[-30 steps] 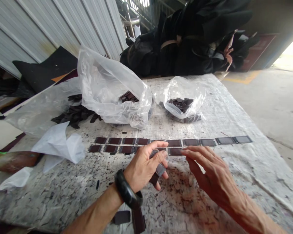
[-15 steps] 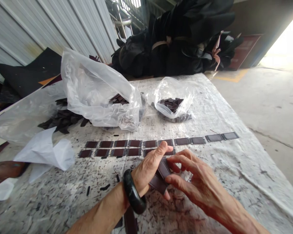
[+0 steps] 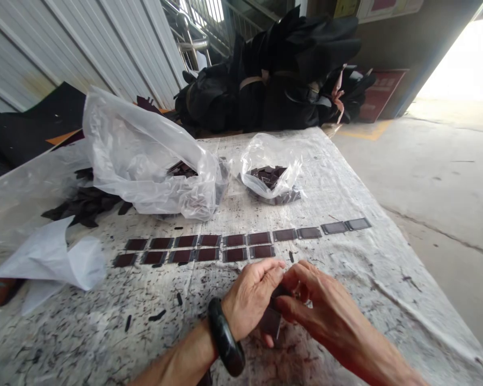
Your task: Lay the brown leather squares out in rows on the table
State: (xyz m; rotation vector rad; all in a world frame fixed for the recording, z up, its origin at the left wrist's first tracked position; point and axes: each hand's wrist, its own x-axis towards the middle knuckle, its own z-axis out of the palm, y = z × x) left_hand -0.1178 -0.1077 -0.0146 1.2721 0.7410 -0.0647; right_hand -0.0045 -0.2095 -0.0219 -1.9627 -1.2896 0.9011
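Observation:
My left hand (image 3: 251,300), with a dark bangle on its wrist, is wrapped round dark brown leather pieces (image 3: 270,323). My right hand (image 3: 317,305) pinches at the upper end of the same pieces, its thumb and fingers touching my left hand's fingertips. How many pieces lie between the hands is hidden. Just beyond the hands, small dark rectangular patches lie on the cloth in two rows: a longer back row (image 3: 234,240) and a shorter front row (image 3: 207,254). The patches at the right end of the back row look greyer.
A large clear plastic bag (image 3: 145,187) and a smaller one (image 3: 271,190) hold dark pieces. White paper (image 3: 60,262) and black scraps (image 3: 84,203) lie left. Bundled black material (image 3: 282,91) stands behind the cloth-covered table (image 3: 338,268), which is littered with dark trimmings.
The hands have drawn closer together over the leather pieces, which are now more covered. My left thumb has come down toward my right fingers. The view has shifted to the right.

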